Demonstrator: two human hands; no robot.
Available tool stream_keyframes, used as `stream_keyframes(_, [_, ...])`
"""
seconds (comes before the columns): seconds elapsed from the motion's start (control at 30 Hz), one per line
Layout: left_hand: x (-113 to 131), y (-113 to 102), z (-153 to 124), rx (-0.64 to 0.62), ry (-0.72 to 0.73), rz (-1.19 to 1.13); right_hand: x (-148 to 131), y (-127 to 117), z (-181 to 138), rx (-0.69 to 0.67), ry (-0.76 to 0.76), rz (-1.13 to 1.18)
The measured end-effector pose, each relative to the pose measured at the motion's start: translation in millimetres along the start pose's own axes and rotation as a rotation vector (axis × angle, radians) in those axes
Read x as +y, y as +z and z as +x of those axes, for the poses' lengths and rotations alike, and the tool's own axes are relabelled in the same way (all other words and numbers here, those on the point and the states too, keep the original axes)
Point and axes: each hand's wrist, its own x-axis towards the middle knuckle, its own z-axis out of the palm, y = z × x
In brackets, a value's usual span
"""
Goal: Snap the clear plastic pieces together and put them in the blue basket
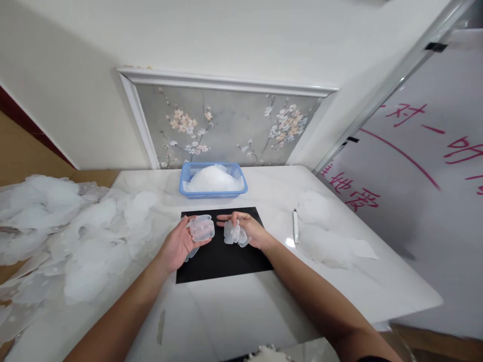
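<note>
My left hand (pixel 175 249) is turned palm up over the black mat (pixel 226 266), its fingers around a flat, translucent plastic piece (pixel 203 228) with rounded corners. Below those fingers, another clear piece (pixel 192 254) partly shows against the mat; whether the hand touches it I cannot tell. Close by on the right, my right hand (pixel 253 230) pinches a small bunch of translucent plastic pieces (pixel 233 234) between thumb and fingers. A narrow gap separates the two hands, and their pieces do not touch.
Behind the mat stands a blue basket (pixel 213 195) heaped with whitish translucent pieces. A large pile of plastic pieces (pixel 94 241) spreads over the left side. To the right lie a white pen-like cutter (pixel 295 227) and another translucent heap (pixel 328 244). A whiteboard (pixel 422 221) borders the table's right side.
</note>
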Motion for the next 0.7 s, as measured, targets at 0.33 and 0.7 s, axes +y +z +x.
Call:
stream_keyframes(0.33, [-2, -3, -1, -0.078, -0.068, -0.103, -3, 8, -5, 0.07, -0.186, -0.43])
stream_keyframes(0.7, [-1, -3, -2, -0.013, 0.152, 0.322, 11, 28, -8, 0.08, -0.493, -0.897])
